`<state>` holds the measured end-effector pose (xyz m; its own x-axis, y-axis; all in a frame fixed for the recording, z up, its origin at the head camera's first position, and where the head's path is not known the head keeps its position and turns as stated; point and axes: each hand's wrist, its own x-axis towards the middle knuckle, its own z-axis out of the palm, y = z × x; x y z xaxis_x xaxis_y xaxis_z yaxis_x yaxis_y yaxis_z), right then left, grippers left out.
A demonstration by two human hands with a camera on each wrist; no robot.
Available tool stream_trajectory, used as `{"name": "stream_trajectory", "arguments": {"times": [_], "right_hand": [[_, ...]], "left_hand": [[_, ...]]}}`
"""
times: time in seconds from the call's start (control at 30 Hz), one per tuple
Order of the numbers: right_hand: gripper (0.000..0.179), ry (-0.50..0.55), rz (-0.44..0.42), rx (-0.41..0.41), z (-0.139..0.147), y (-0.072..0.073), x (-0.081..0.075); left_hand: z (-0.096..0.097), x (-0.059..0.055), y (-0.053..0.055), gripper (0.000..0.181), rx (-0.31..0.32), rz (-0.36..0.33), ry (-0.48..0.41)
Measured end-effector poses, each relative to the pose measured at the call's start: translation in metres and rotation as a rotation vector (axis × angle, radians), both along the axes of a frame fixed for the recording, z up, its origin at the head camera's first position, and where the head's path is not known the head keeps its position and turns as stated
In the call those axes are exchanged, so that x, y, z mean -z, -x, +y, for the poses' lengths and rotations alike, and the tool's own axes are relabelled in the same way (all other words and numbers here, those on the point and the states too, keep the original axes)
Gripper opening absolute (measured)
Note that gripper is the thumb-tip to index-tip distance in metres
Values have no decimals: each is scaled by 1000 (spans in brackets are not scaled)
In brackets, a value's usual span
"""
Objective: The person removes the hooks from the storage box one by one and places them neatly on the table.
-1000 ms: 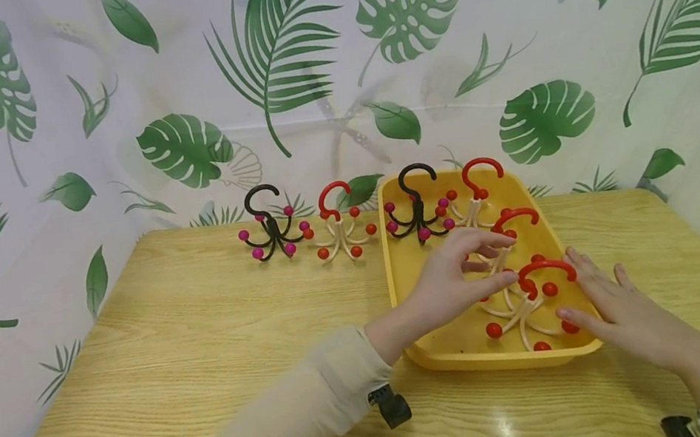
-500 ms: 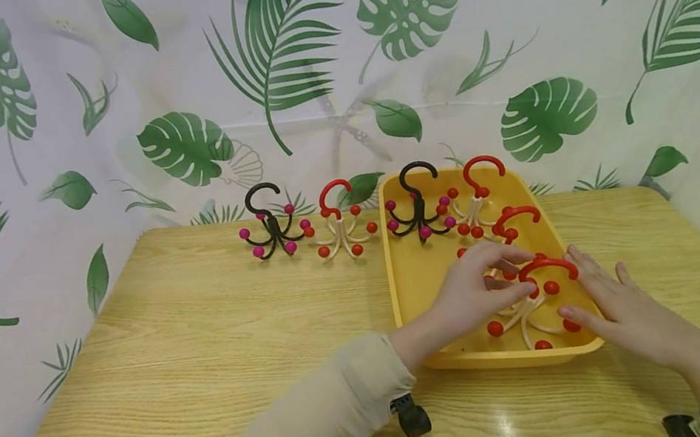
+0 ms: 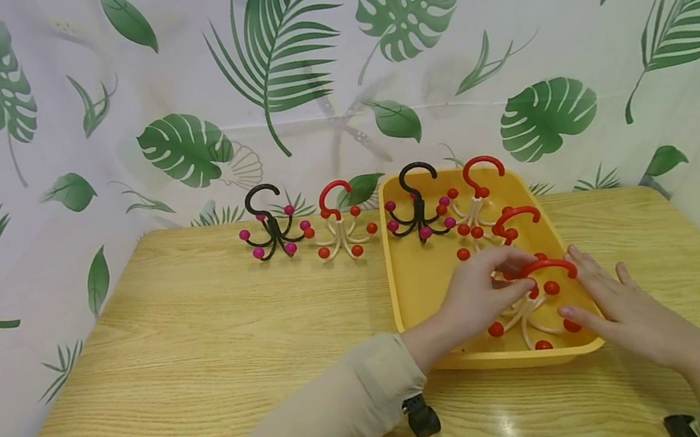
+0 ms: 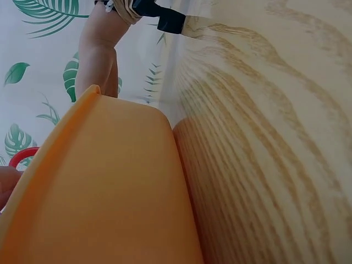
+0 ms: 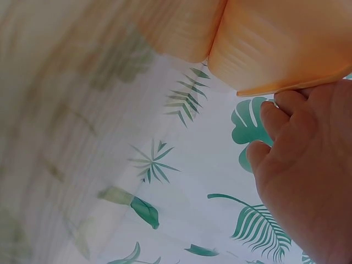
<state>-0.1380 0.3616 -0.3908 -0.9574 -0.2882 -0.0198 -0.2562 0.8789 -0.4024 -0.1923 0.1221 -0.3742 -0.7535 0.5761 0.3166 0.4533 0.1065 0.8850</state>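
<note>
In the head view a yellow tray (image 3: 411, 269) holds several octopus-shaped hook hangers. My left hand (image 3: 483, 291) reaches over the tray's near half and pinches the nearest cream hanger with a red hook (image 3: 554, 265) at the hook's base. Its cream legs end in red balls, partly hidden by the hand. My right hand (image 3: 632, 317) lies on the tray's right rim with its fingers straight, the thumb over the inside. Seen from the right wrist, that hand (image 5: 311, 159) is against the rim. The left wrist view shows the tray's outer wall (image 4: 121, 181) and a bit of red hook (image 4: 25, 155).
Another red-hooked hanger (image 3: 516, 214) stands just behind the pinched one. At the tray's back are a black hanger (image 3: 419, 212) and a red-hooked hanger (image 3: 482, 164). Left of the tray, on the wooden table (image 3: 208, 358), stand a black hanger (image 3: 274, 230) and a red-hooked one (image 3: 340, 227).
My left hand has moved right and toward me, from beside the middle hanger to the nearest one, and its fingers have closed at that hook's base. My right hand has stayed on the rim.
</note>
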Motion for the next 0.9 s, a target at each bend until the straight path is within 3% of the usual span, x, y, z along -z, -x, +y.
{"name": "stream_trajectory", "arguments": {"times": [0.53, 0.73, 0.9], "right_hand": [[78, 3, -1, -1, 0, -1, 0], [78, 7, -3, -2, 1, 0, 1], [78, 16, -16, -2, 1, 0, 0]], "left_hand": [[0, -2, -2, 22, -44, 48, -1], [-4, -7, -1, 23, -53, 34, -44], [-8, -14, 0, 22, -56, 74, -94]]}}
